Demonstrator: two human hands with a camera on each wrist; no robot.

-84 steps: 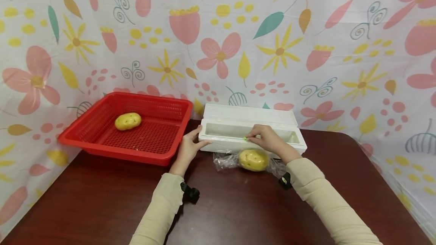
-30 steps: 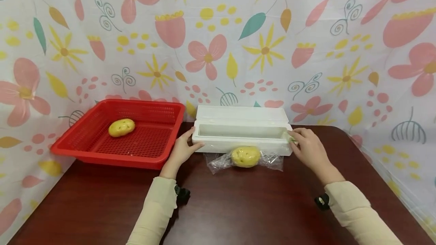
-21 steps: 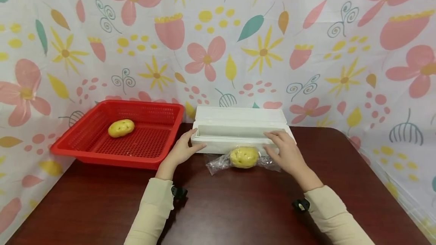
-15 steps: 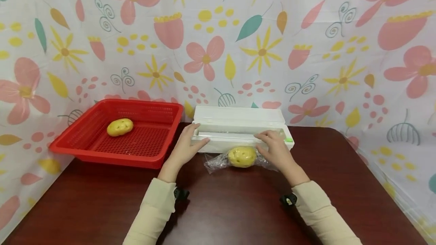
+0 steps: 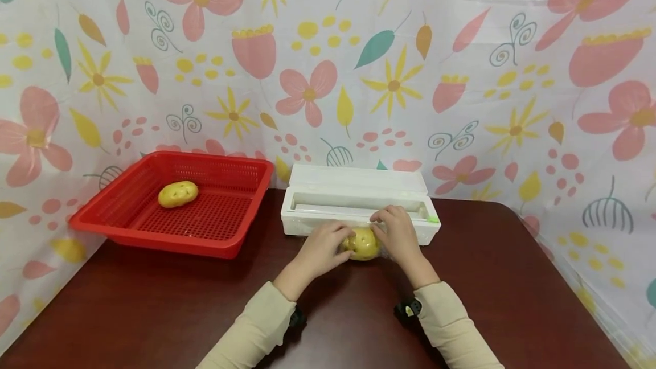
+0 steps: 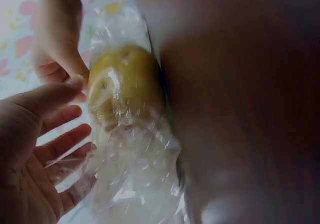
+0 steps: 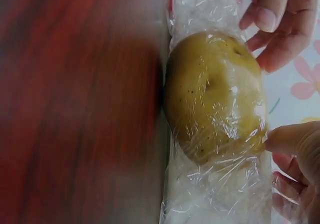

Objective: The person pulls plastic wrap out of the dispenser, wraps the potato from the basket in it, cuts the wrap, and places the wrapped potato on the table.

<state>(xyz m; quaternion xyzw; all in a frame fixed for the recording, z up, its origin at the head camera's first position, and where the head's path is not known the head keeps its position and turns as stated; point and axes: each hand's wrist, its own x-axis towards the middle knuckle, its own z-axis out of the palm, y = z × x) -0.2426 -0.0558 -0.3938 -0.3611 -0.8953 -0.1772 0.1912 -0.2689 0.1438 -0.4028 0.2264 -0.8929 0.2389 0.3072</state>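
Toward the far edge of the glossy, reddish-brown tabletop [image 5: 343, 332], before a long white box [image 5: 359, 220], lies an oval, dimpled potato [image 7: 215, 99] in shiny, crinkled film [image 6: 135, 184]. Both grips are apart: the left hand's [image 5: 319, 249] fingers spread at the film, the right hand's [image 5: 401, 238] thumb touching the wrapped potato.

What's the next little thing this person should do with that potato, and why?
Probably fold in one loose end of the clear film against the potato. Both wrist views show crumpled film sticking out past the potato's two ends, and the left hand and right hand are at either side of it, well placed to tuck.
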